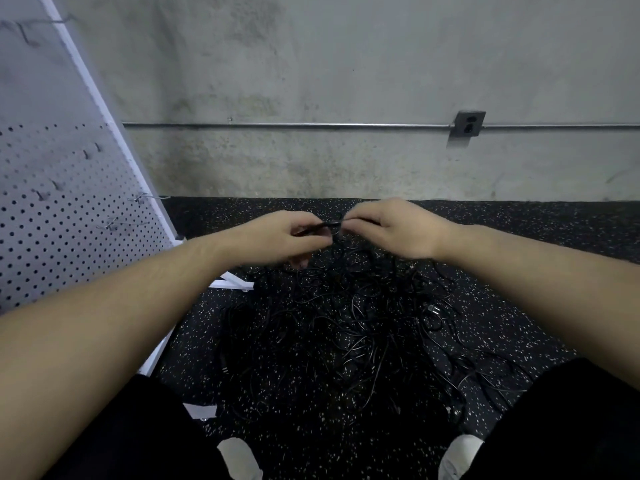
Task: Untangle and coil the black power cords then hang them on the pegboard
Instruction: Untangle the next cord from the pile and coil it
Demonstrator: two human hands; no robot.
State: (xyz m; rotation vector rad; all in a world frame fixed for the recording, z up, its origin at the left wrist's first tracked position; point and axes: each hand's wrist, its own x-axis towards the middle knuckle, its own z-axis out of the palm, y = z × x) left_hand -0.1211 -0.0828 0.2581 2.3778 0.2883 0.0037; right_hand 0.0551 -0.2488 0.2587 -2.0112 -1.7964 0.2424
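A tangled heap of black power cords (pixel 346 327) lies on the speckled black floor between my legs. Above the heap, my left hand (pixel 284 237) and my right hand (pixel 394 226) meet, both pinching the same short stretch of black cord (pixel 330 224) held between them. Strands hang from that stretch down into the heap. The white pegboard (pixel 52 216) stands tilted at the left, carrying several metal hooks (pixel 138 197); no cord hangs on the part I see.
A concrete wall rises behind the floor, with a metal conduit (pixel 311 125) and a grey outlet box (pixel 469 123). The pegboard's white foot bars (pixel 232 282) lie on the floor at the heap's left. My white shoes (pixel 239 459) show at the bottom.
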